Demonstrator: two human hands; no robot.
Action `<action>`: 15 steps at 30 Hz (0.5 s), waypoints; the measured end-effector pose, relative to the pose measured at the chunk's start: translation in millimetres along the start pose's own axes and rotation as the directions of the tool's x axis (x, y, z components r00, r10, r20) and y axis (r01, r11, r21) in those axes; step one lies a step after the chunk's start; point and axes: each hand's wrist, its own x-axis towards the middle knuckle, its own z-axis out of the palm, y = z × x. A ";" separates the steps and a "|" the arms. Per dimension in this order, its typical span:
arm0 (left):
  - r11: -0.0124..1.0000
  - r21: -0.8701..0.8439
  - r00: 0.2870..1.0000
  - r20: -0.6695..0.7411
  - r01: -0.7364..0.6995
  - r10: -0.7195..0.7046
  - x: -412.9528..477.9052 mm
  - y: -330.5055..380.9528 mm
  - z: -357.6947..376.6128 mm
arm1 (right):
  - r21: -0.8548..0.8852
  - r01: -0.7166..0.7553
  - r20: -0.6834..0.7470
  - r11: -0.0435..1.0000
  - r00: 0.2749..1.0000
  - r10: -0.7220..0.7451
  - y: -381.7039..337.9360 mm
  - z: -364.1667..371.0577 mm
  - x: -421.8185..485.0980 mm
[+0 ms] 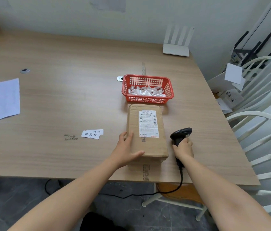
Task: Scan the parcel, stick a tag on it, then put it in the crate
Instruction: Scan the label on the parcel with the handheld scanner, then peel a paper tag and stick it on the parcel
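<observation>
Parcel (147,132) lengthwise away between hands on desk (65,97), left hand (126,147) flat open against near-left corner, right hand (184,148) closed around scanner (180,135) just right of label (148,123).

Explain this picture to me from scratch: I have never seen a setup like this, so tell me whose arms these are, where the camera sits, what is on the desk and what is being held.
There is no machine here. A person wears one wide-angle camera on the head, looking forward and down, so the two bare arms are that person's own.

On the wooden desk lies a cardboard parcel with a printed shipping label on top. The left hand rests flat on the parcel's near left corner, steadying it. The right hand has its grip closed on a black corded barcode scanner, just right of the parcel.

Behind the parcel stands a red plastic basket with small white pieces in it. Left of the parcel lie small paper tags, and a white sheet at the far left.
</observation>
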 end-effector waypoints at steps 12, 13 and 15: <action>0.987 0.158 0.999 -0.036 0.014 -0.008 -1.3 -13.0 -23.4 | 0.247 -0.028 -0.288 0.969 0.952 0.101 -11.1 -4.9 -10.6; 0.985 0.170 0.999 -0.051 0.014 -0.006 -0.9 -17.4 -28.3 | 0.304 0.051 -0.385 0.951 0.920 0.073 -19.6 -9.3 -17.3; 0.982 0.184 0.997 -0.077 0.030 -0.016 0.3 -30.2 -38.5 | 0.362 0.265 -0.507 0.894 0.861 -0.050 -44.5 -19.9 -33.9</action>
